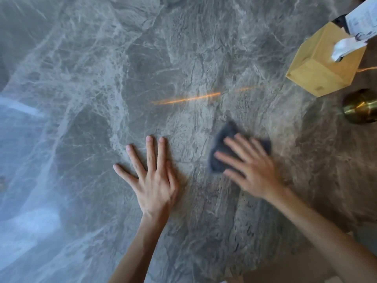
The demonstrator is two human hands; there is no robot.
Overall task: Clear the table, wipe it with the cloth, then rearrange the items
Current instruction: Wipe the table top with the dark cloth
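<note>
A grey marble table [102, 88] fills the view. My left hand [153, 180] lies flat on it near the middle, fingers spread, holding nothing. To its right, my right hand [248, 168] presses down on a small dark grey cloth [222, 148] with its fingers spread over it. The right hand and the cloth are blurred. The cloth sticks out past the fingertips on the far and left sides.
A wooden tissue box [318, 64] with a white tissue sticking out stands at the far right. A white paper card [363, 19] leans over it. A brass round object [361, 107] sits at the right edge, just nearer than the box.
</note>
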